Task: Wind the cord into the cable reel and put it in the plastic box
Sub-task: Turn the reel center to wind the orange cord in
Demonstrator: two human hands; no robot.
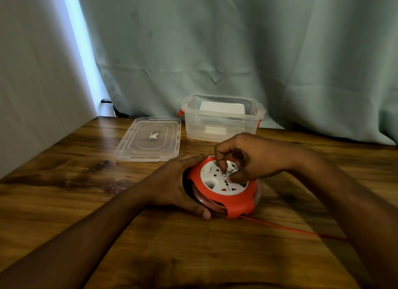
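Red cord runs right from my left grip, which clasps the cable reel; my right grip pinches its white centre, fingers curled

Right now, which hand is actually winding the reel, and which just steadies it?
The right hand: its fingers curl down onto the white socket face of the cable reel. The left hand only wraps the reel's red rim from the side.

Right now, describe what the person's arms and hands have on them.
Nothing visible: the left hand and right hand are bare, without gloves, rings or a watch in view. Both forearms are uncovered up to the picture's edge; no sleeves show.
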